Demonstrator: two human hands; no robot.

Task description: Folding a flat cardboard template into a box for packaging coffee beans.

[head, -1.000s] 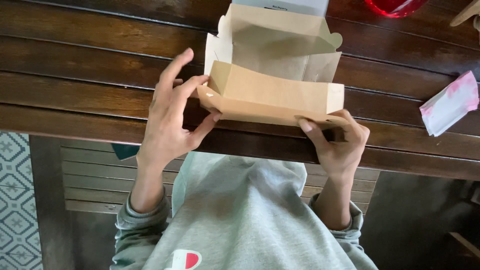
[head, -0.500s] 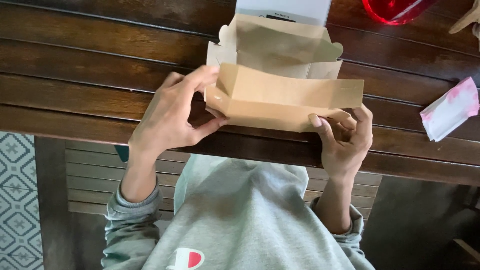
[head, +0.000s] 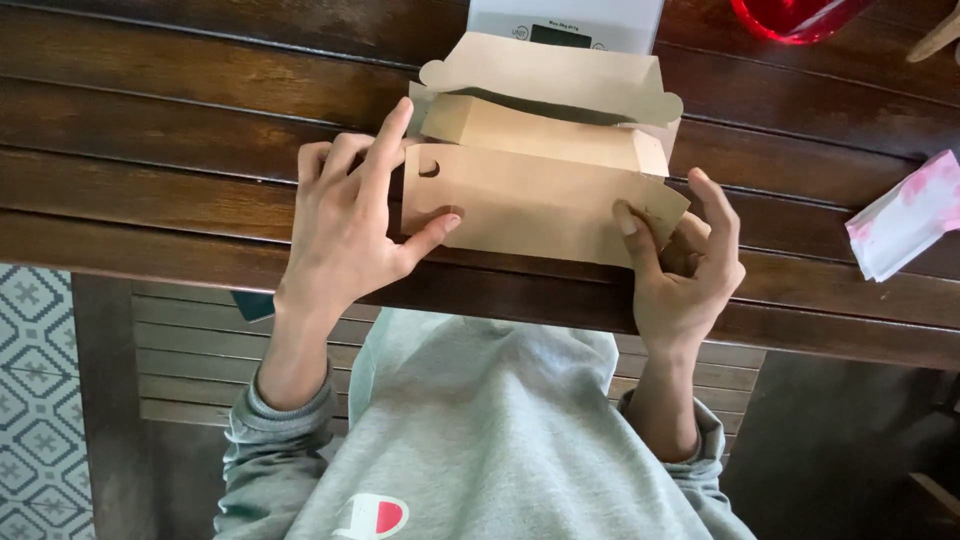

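Brown card, smooth and creased, forms a half-folded box with scalloped flaps, lying at the near edge of a dark slatted table. It is pinched at both ends: left hand splayed, thumb pressing; right hand curled round its corner.

The person wears a light grey sweatshirt with ribbed cuffs, both hands bare.

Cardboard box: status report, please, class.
Left hand and right hand both grip the cardboard box. Front flap folded over. Scale sits behind; nothing blocking.
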